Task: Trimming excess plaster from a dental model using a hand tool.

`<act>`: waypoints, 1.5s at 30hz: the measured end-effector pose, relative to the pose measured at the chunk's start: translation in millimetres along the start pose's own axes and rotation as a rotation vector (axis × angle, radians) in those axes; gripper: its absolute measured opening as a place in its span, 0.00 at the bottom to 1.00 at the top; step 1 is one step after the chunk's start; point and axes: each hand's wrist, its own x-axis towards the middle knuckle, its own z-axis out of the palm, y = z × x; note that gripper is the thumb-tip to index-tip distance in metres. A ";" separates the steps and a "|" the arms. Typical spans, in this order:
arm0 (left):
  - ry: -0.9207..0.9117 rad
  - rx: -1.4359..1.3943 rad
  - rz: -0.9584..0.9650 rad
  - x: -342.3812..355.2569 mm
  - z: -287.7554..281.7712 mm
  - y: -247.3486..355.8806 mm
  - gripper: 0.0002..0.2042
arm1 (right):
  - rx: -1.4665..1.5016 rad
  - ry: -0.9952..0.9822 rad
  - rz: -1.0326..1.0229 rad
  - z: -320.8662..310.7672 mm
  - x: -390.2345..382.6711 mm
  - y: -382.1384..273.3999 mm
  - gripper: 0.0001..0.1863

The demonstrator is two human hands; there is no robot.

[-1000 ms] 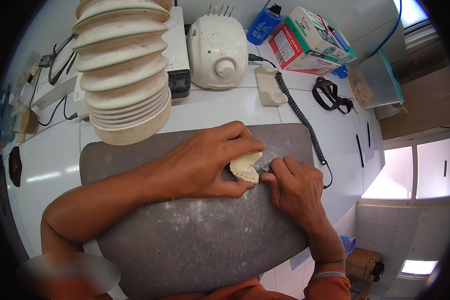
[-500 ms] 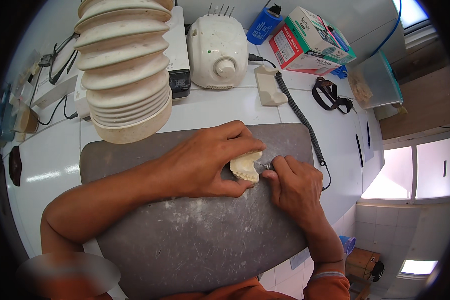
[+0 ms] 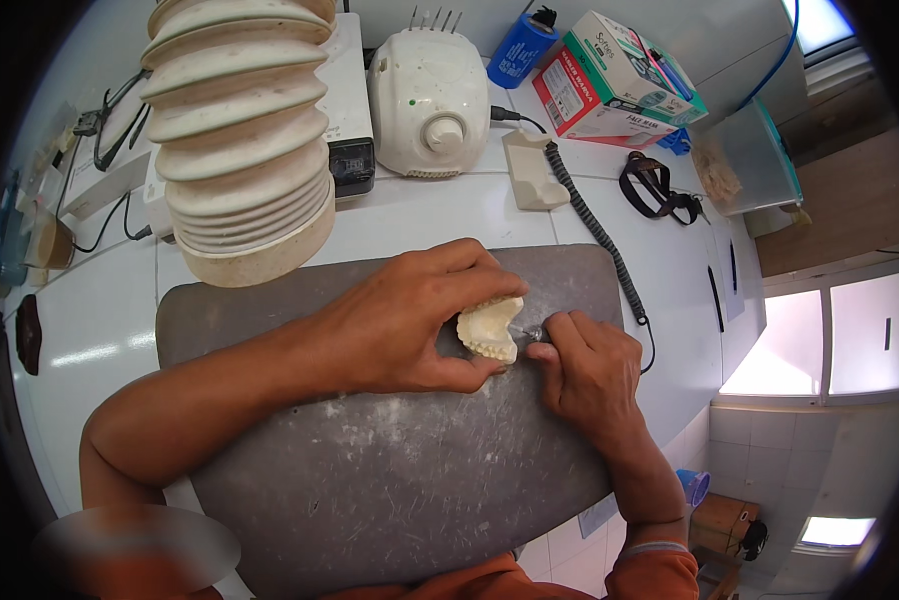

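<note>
A cream plaster dental cast (image 3: pixel 485 332) with a row of teeth is held between the thumb and fingers of my left hand (image 3: pixel 410 325), above a scratched grey mat (image 3: pixel 390 470). Just right of it, my right hand (image 3: pixel 595 370) is closed round a handpiece (image 3: pixel 536 334), mostly hidden by the fingers. Its thin metal tip points toward the cast's inner curve; whether it touches, I cannot tell. A coiled dark cable (image 3: pixel 595 225) runs down past the right side of the mat.
A ribbed extraction hose (image 3: pixel 240 140) hangs at upper left. Behind stand a white control unit (image 3: pixel 425 100), blue bottle (image 3: pixel 520 50), handpiece rest (image 3: pixel 530 170), mask boxes (image 3: pixel 610 90), black strap (image 3: pixel 655 190) and clear container (image 3: pixel 750 160). Pens (image 3: pixel 718 295) lie at right.
The whole view has shifted very slightly. Both hands keep nearly the same pose on the cast and handpiece.
</note>
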 end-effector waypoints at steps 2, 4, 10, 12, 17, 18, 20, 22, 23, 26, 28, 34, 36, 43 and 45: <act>0.004 0.012 0.007 0.4 0.0 0.0 0.34 | 0.008 0.001 0.002 0.7 -0.1 0.7 0.19; 0.003 0.009 0.018 1.2 0.3 -0.2 0.34 | 0.015 0.003 0.003 0.4 -0.2 0.7 0.19; -0.016 -0.003 0.021 -0.9 0.4 -0.7 0.35 | 0.017 -0.008 0.012 -1.3 1.2 -1.2 0.19; -0.019 -0.008 0.027 -0.9 0.7 -1.0 0.35 | 0.044 -0.048 -0.003 -3.3 1.8 0.1 0.19; -0.012 -0.009 0.040 1.1 1.2 -1.1 0.35 | 0.057 -0.021 0.017 -2.3 1.9 1.5 0.20; -0.027 -0.016 0.040 1.3 1.2 -1.2 0.36 | 0.061 -0.031 0.004 -2.9 2.8 1.7 0.20; -0.042 -0.024 0.040 1.4 0.6 -0.6 0.36 | 0.067 -0.026 0.017 -2.5 1.1 2.4 0.20; -0.026 -0.005 0.037 1.5 -0.6 1.2 0.36 | 0.073 -0.020 0.031 -3.0 0.5 2.0 0.20; -0.027 -0.005 0.039 1.3 -0.3 0.4 0.36 | 0.078 -0.028 0.012 -3.2 2.1 2.3 0.20; -0.044 -0.023 0.053 0.5 0.5 -0.7 0.36 | 0.085 -0.028 0.004 -2.0 1.3 3.7 0.20; -0.040 -0.029 0.031 1.1 0.1 0.6 0.37 | 0.089 -0.021 0.013 -1.7 1.2 3.3 0.20; -0.017 -0.035 0.068 1.0 0.5 -0.8 0.33 | 0.105 -0.016 0.014 -1.1 1.2 4.2 0.21; -0.017 -0.035 0.075 0.9 0.5 -0.6 0.33 | 0.114 -0.031 0.002 -3.0 2.1 4.2 0.21; -0.004 -0.030 0.069 1.0 1.2 -1.8 0.32 | 0.128 -0.032 -0.008 -0.9 1.1 6.2 0.21; -0.021 -0.029 0.049 1.1 -0.1 -0.5 0.35 | 0.097 0.011 0.013 0.1 -0.1 5.2 0.21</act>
